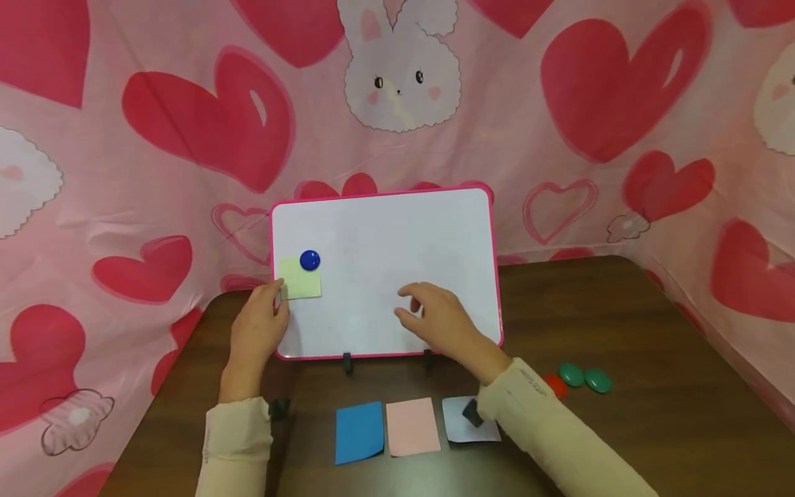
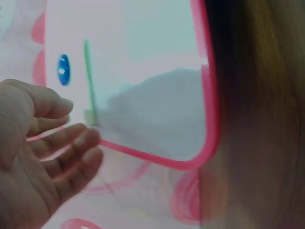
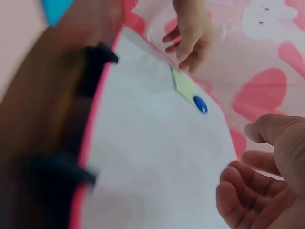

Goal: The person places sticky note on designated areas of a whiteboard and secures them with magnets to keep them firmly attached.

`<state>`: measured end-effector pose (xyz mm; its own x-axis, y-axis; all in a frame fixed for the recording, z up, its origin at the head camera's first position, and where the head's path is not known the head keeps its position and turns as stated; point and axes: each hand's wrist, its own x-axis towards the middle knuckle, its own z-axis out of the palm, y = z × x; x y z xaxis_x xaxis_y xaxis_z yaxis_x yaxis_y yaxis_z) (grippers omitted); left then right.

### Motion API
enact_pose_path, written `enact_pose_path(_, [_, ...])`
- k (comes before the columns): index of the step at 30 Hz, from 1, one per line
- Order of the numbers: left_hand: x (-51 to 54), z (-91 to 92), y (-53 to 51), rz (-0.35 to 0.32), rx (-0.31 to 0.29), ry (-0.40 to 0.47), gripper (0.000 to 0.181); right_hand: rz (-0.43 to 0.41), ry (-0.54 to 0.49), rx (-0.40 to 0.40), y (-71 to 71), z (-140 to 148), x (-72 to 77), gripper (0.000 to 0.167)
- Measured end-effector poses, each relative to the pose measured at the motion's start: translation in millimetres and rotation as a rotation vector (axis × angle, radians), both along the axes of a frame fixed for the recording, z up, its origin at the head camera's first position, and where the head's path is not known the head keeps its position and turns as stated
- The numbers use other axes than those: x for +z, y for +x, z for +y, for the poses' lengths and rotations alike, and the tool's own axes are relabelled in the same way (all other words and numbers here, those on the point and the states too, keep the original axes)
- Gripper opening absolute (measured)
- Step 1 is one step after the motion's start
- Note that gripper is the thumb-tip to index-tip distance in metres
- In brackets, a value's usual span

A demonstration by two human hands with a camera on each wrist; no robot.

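Note:
A whiteboard [image 1: 385, 276] with a pink frame stands upright against the backdrop. On its left part, a pale green sticky note [image 1: 301, 281] lies under a round blue magnet [image 1: 310, 260] at the note's upper right. My left hand [image 1: 257, 324] is at the board's left edge, fingertips close to the note; whether they touch it I cannot tell. In the left wrist view its fingers [image 2: 71, 152] are loosely bent around nothing. My right hand [image 1: 442, 319] hovers before the board's lower right, thumb and fingers apart, holding nothing.
On the dark wooden table [image 1: 559, 310] lie a blue note [image 1: 360, 433], a pink note [image 1: 413, 426] and a pale note [image 1: 459, 428] with a dark piece on it. Right of them are green magnets [image 1: 597, 380] and a red magnet [image 1: 556, 386], partly behind the right sleeve. Black feet [image 1: 348, 363] support the board.

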<state>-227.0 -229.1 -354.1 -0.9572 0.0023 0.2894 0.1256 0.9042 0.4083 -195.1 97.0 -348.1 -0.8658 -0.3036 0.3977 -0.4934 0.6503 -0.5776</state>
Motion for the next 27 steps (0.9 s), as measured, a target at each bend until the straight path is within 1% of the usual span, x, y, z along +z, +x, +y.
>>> enact_pose_path(2, [5.4,4.0,8.9,-0.063,-0.01,-0.005,0.047,-0.024,-0.017,0.011,12.9,24,-8.2,0.026])
enact_pose_path(4, [10.0,9.3,19.8,-0.145,-0.031,-0.015,0.044,-0.056,-0.029,0.004,25.1,45,-16.4,0.018])
enact_pose_path(5, [12.1,12.7,25.9,-0.205,-0.051,-0.017,0.041,-0.071,-0.035,0.001,30.6,55,-20.5,0.014])
enact_pose_path(7, [13.7,20.4,38.1,-0.33,-0.109,-0.032,0.034,-0.099,-0.039,-0.008,39.9,75,-28.8,0.008])
enact_pose_path(10, [8.2,35.5,56.5,-0.508,-0.227,-0.051,0.024,-0.124,-0.024,-0.035,49.7,101,-40.3,0.003])
enact_pose_path(12, [1.2,47.4,68.4,-0.601,-0.295,-0.063,0.024,-0.131,0.004,-0.061,54.3,117,-46.9,0.003])
enact_pose_path(13, [-2.6,53.2,74.5,-0.634,-0.321,-0.073,0.027,-0.132,0.018,-0.075,56.6,124,-49.4,0.004])
enact_pose_path(15, [-9.9,64.7,85.8,-0.674,-0.352,-0.098,0.037,-0.136,0.048,-0.109,61.4,136,-53.6,0.005])
enact_pose_path(17, [-17.3,75.2,96.0,-0.682,-0.361,-0.135,0.049,-0.148,0.074,-0.138,66.2,148,-56.5,0.005])
enact_pose_path(19, [-22.9,84.0,104.8,-0.67,-0.349,-0.165,0.062,-0.16,0.097,-0.172,70.4,158,-59.0,0.005])
enact_pose_path(22, [-29.0,94.0,115.7,-0.656,-0.317,-0.189,0.077,-0.152,0.128,-0.222,74.9,169,-63.1,0.005])
enact_pose_path(25, [-33.5,101.4,124.2,-0.659,-0.303,-0.204,0.089,-0.14,0.16,-0.271,77.8,177,-67.8,0.006])
enact_pose_path(27, [-37.1,105.1,128.7,-0.644,-0.306,-0.217,0.092,-0.147,0.172,-0.287,79.2,180,-70.5,0.008])
